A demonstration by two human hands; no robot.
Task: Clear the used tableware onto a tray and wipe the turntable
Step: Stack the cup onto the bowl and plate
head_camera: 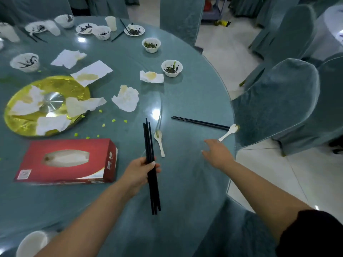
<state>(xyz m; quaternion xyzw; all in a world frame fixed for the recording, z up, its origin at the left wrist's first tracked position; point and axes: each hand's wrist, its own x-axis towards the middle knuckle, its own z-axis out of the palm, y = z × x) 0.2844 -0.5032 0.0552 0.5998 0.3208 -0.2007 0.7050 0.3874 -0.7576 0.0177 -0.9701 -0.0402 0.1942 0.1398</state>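
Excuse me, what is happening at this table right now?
A person is clearing a round table after a meal. The left hand grips a bundle of black chopsticks. The right hand is open and reaches toward a white spoon and another chopstick pair near the table edge. Dirty bowls, stained napkins and a red tissue box remain on the table.

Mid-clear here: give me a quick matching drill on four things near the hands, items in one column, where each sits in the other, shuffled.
Items:
1. bundle of black chopsticks
2. pair of black chopsticks
3. red tissue box
4. gold disc

Places:
A. lying on the table near its right edge, beside a white spoon
B. under stained napkins
C. gripped in the left hand
D. lying flat, to the left of the left hand

Pairs: 1-C, 2-A, 3-D, 4-B
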